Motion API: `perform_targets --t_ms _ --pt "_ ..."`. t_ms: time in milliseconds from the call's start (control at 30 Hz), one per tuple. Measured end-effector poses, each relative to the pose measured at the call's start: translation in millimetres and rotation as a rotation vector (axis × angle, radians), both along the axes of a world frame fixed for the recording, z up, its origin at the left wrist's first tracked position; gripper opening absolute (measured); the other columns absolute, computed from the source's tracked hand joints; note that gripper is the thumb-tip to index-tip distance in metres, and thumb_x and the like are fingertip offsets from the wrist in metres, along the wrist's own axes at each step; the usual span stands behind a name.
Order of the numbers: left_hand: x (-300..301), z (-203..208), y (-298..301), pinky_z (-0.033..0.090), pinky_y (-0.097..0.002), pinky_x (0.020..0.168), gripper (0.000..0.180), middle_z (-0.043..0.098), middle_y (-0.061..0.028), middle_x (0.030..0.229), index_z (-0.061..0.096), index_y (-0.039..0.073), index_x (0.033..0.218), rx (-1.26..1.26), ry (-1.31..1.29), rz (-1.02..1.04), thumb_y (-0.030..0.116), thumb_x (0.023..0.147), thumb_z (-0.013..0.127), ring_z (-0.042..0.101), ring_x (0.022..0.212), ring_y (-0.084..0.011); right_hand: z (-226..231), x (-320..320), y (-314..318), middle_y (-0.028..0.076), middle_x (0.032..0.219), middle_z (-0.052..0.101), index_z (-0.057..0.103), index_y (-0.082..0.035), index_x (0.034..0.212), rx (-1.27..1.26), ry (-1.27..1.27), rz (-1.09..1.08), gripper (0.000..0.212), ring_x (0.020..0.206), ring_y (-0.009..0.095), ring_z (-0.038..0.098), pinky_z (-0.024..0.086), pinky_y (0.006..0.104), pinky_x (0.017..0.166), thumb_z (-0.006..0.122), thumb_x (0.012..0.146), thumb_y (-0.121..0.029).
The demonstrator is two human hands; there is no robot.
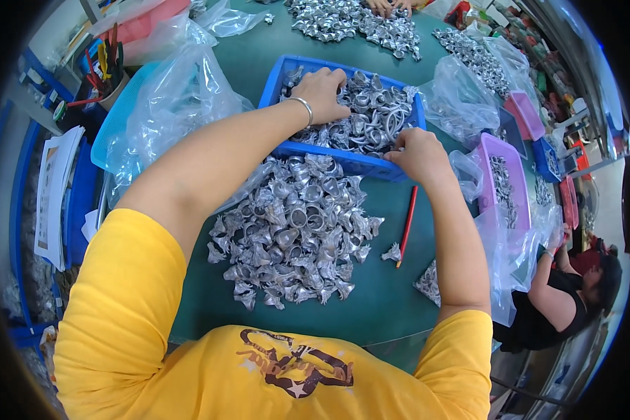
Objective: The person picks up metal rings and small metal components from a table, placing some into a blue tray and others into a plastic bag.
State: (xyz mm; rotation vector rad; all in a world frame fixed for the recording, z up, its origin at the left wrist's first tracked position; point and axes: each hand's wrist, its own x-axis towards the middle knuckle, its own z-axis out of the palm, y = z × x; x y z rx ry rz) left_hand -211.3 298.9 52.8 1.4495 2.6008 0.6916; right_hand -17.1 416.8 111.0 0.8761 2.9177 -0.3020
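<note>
Left hand [319, 94], palm side hidden

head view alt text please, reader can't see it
A person's left hand rests on silvery ring-shaped pieces in a blue bin; the right hand is at its near right corner. Nearer, a pile of similar pieces and a red pencil lie on a green table.

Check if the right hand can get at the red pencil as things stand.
Probably yes: the right hand is at the blue bin's near right corner, and the red pencil lies uncovered on the table close by, toward the body.
</note>
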Motion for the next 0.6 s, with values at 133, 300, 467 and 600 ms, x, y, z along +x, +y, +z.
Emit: perform_targets --t_ms 133,300,467,600 --pt "18.5 16.3 1.0 0.039 -0.0448 0.096 0.062 0.045 -0.0181 0.121 0.054 0.023 0.122 -0.185 0.063 0.081 0.048 0.067 0.066 0.045 0.108 -0.0398 1.6 0.3 10.1 0.017 0.087 0.066 0.062 -0.003 0.083 -0.07 0.068 -0.002 0.035 0.085 0.032 0.064 0.051 0.0387 0.073 0.078 0.06 -0.023" --pt "22.6 17.6 6.4 0.038 -0.0455 0.098 0.058 0.044 -0.0151 0.122 0.056 0.023 0.119 -0.207 -0.014 0.159 0.047 0.068 0.068 0.043 0.112 -0.0385 -0.3 -8.9 14.7 0.017 0.086 0.066 0.058 -0.003 0.08 -0.111 -0.02 -0.019 0.037 0.081 0.031 0.064 0.05 0.0371 0.071 0.079 0.056 -0.023" --pt "14.5 7.1 0.9 0.04 -0.0409 0.092 0.047 0.053 -0.0098 0.108 0.058 0.017 0.105 -0.053 0.01 0.114 0.035 0.064 0.071 0.048 0.106 -0.0317 16.4 4.3 34.7 0.008 0.077 0.062 0.06 -0.003 0.087 -0.435 0.121 -0.069 0.033 0.072 0.02 0.062 0.049 0.0327 0.059 0.075 0.064 -0.021" --pt "7.6 6.7 -8.0 0.038 -0.0383 0.091 0.036 0.054 -0.0116 0.106 0.06 0.014 0.1 -0.075 0.113 0.008 0.03 0.068 0.066 0.052 0.101 -0.0307 15.9 21.3 47.2 0.009 0.082 0.06 0.057 -0.002 0.103 -1.178 0.555 -0.276 0.024 0.068 0.017 0.063 0.047 0.0266 0.048 0.052 0.086 -0.018"
